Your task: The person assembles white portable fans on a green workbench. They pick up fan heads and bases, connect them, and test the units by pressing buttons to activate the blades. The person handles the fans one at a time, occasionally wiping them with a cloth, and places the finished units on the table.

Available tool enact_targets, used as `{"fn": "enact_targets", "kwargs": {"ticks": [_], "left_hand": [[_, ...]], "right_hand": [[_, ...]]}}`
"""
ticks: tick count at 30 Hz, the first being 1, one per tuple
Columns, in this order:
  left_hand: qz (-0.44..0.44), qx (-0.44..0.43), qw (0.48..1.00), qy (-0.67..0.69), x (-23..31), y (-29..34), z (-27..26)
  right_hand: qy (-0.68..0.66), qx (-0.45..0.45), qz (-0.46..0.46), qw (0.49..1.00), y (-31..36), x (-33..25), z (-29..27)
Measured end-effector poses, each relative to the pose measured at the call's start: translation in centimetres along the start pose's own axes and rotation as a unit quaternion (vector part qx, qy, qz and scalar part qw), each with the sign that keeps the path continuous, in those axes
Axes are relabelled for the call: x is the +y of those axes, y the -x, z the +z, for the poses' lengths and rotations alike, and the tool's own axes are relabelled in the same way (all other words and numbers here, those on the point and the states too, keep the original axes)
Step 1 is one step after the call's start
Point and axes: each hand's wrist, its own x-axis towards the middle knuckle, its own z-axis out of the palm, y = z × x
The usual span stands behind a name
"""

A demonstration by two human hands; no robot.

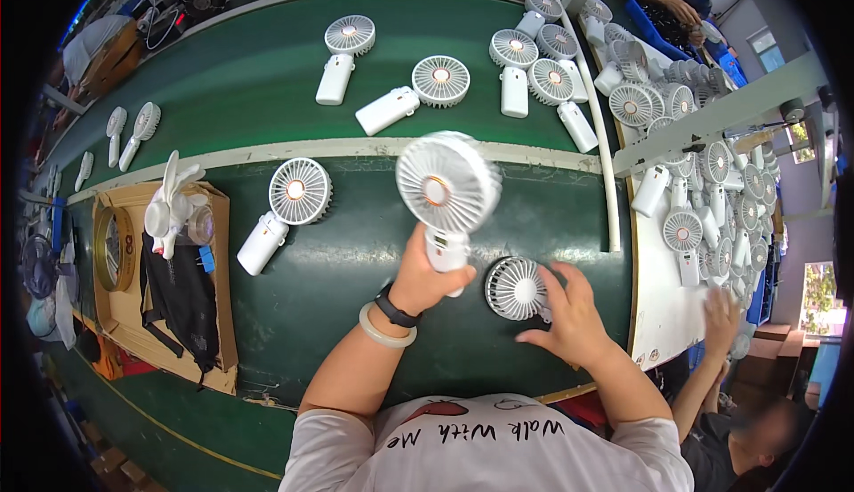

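My left hand [422, 277] is closed round the handle of a white handheld fan [447, 185]. That fan is raised over the green table, its round grille upward and slightly blurred. Beside it another handheld fan [516, 288] lies on the table, its handle mostly hidden by my right hand. My right hand [578, 318] is open at that fan, thumb and fingers apart around its right side; whether they touch it I cannot tell. To the left, a handheld fan with an orange-ringed centre [301, 190] lies with its handle toward me.
Several white fans lie on the green belt [222, 74] beyond the pale rail. More are piled on the white side table [658, 305] at right, near two co-workers. A cardboard tray [227, 314] at left holds tape, a black bag and a white rabbit-shaped thing. A white pole [594, 92] stands right.
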Motion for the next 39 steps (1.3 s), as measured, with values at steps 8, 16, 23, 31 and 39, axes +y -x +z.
{"fn": "enact_targets", "kwargs": {"ticks": [8,16,23,31,39], "left_hand": [[-0.023,0.123,0.982,0.144,1.0,-0.9,1.1],[-0.022,0.130,0.973,0.189,1.4,-1.2,1.1],[-0.027,0.127,0.980,0.151,0.9,-1.3,0.5],[-0.071,0.113,0.983,0.123,1.1,-1.3,0.6],[-0.055,0.084,0.986,0.136,0.4,-1.0,0.4]], "right_hand": [[-0.347,0.046,0.196,0.916,-0.8,4.6,2.3],[-0.734,-0.004,0.182,0.654,-12.3,4.1,3.6],[-0.715,-0.001,0.135,0.686,-15.5,3.6,4.5],[-0.719,-0.007,0.142,0.680,-15.5,3.9,5.2],[-0.715,0.007,0.136,0.686,-15.3,4.1,5.4]]}}
